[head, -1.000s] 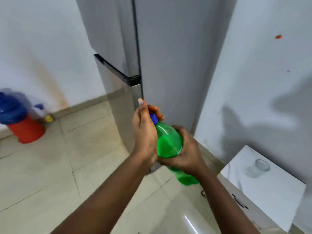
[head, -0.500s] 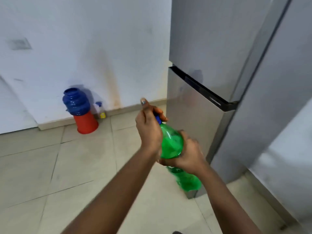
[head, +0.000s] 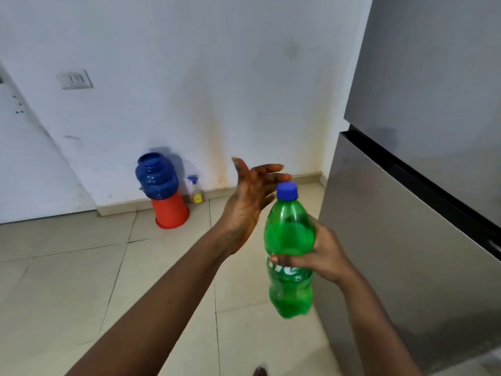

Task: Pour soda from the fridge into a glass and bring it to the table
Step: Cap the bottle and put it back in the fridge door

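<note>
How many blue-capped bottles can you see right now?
2: the green soda bottle gripped in the right hand, and a small bottle on the floor by the wall. Others may be out of view.

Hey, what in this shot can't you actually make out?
- Green soda bottle label: head view, right hand grip covers part.
- Small bottle by the wall: too small to identify.
- Fridge: cut off by the right edge.
- Glass and table: out of frame.

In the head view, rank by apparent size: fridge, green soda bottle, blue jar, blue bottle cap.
1. fridge
2. green soda bottle, though nearness to the camera inflates it
3. blue jar, farther back, so true order with the bottle is unsure
4. blue bottle cap
</note>
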